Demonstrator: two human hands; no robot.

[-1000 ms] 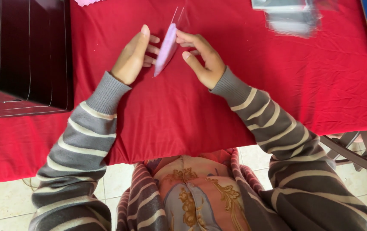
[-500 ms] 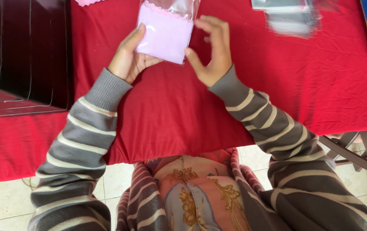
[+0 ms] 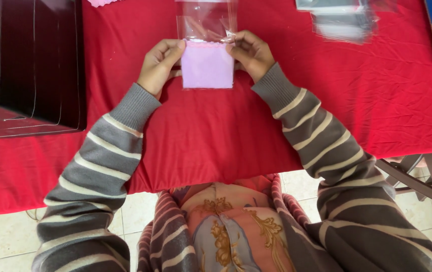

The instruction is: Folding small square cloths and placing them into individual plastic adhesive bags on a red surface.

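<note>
A clear plastic sleeve (image 3: pixel 207 35) holding a pink cloth (image 3: pixel 207 65) is pinched at both edges by the left hand (image 3: pixel 158 63) and right hand (image 3: pixel 250 52) above the red-covered counter (image 3: pixel 216 131), where the cloth could be creased if pushed in unevenly.

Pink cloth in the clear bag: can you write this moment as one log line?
left hand: holds bag side | right hand: holds other side | square pink cloth: inside clear plastic bag | red tablecloth: underneath
</note>
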